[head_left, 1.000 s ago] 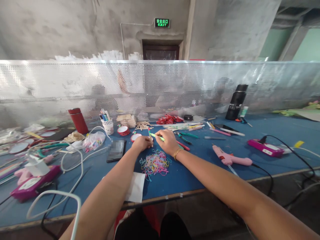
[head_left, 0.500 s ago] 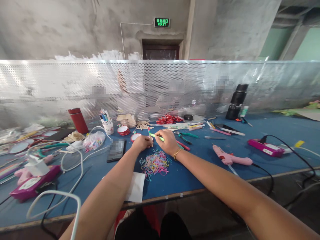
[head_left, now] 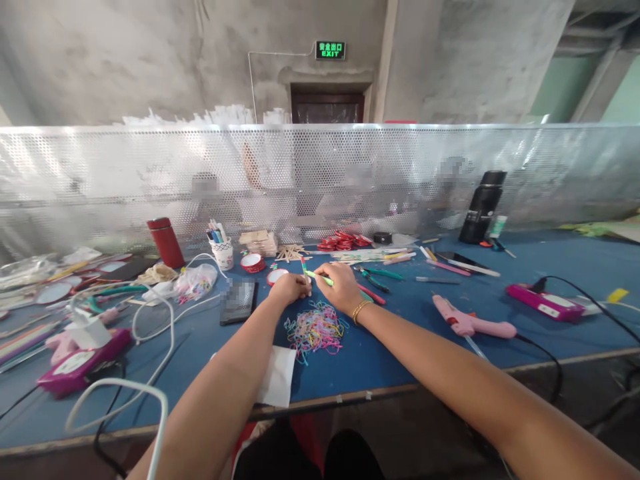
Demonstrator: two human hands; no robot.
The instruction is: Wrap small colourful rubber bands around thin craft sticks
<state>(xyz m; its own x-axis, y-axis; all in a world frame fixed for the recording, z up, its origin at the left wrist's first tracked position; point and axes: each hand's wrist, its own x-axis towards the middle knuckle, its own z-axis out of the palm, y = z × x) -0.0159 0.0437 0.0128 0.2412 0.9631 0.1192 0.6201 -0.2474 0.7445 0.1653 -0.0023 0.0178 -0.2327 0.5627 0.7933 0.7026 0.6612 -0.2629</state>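
Note:
My left hand (head_left: pixel 291 289) pinches a small upright wooden stick (head_left: pixel 303 265), coloured red and green near its top. In my right hand (head_left: pixel 341 285) is a light green marker (head_left: pixel 324 279), its tip pointing left at the stick and seeming to touch it. Just below both hands lies a tangled heap of thin coloured elastic loops (head_left: pixel 317 330). A round red-rimmed white disc (head_left: pixel 277 277) rests behind my left hand, with a stack of similar discs (head_left: pixel 253 263) beyond it.
Green-handled pliers (head_left: pixel 385 273) and a pink glue gun (head_left: pixel 473 325) lie to the right, near a purple power strip (head_left: pixel 545 302). On the left are a phone (head_left: pixel 239 302), a cup of pens (head_left: pixel 221 252), a red flask (head_left: pixel 166 242) and looping white cables (head_left: pixel 167 400). A perforated metal screen (head_left: pixel 320 180) stands behind.
The whole view has shifted slightly, so things sit a little further right and lower. Both hands keep their hold on the stick and marker, in nearly the same pose.

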